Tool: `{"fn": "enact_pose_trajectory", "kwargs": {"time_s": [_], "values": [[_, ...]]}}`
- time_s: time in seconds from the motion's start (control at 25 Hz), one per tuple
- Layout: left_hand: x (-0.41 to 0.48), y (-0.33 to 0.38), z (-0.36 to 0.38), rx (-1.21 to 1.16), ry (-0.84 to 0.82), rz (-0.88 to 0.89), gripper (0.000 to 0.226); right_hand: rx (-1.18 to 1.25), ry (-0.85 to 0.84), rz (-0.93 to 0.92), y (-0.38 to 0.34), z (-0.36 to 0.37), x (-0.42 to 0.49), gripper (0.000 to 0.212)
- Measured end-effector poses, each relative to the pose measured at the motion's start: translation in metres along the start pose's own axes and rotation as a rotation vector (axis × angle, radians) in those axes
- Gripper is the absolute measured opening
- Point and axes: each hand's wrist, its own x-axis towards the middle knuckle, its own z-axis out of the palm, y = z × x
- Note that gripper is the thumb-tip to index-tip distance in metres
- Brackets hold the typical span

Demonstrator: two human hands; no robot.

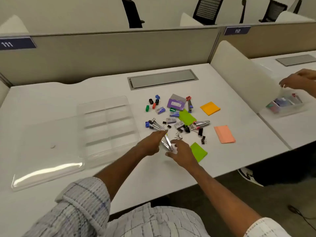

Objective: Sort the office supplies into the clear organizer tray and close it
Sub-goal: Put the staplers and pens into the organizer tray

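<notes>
Organizer tray (107, 124) sits open left of my hands, its lid (47, 151) beside it. Sticky pads (210, 108) and binder clips (202, 139) crowd the right. My left hand (150, 142) pinches a silver stapler (166, 142); my right hand (181, 151) hovers, fingers spread.

White desk (71, 182) carries clear tray (107, 124), lid (47, 151), scattered supplies (177, 117).

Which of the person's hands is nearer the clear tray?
Left. The left hand is just right of the clear tray, close to its near right corner. The right hand lies farther right, beyond a silver stapler, beside a green notepad.
</notes>
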Motion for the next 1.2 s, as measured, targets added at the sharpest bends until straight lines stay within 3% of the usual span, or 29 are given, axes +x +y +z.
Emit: {"fn": "enact_pose_trajectory", "kwargs": {"time_s": [0.08,0.28,0.52,0.76,0.96,1.2], "values": [[0.008,0.001,0.003,0.022,0.004,-0.018,0.085,-0.033,-0.014,0.018,-0.001,0.001,0.007,0.059],[0.014,0.002,0.019,0.010,-0.032,-0.029,0.069,-0.030,0.042,-0.034,0.008,0.004,0.017,0.024],[0.002,0.003,0.022,-0.055,0.058,-0.084,0.070,0.107,-0.091,-0.097,0.014,-0.023,0.027,0.031],[-0.037,0.008,0.000,-0.267,0.214,-0.089,0.045,0.178,-0.319,-0.251,-0.010,-0.056,0.042,0.036],[-0.078,0.001,-0.033,-0.376,0.508,-0.149,0.051,0.028,-0.377,-0.468,-0.058,-0.063,0.064,0.037],[-0.114,-0.057,-0.066,-0.175,0.519,-0.260,0.048,-0.176,-0.337,-0.660,-0.121,-0.005,0.080,0.036]]}}
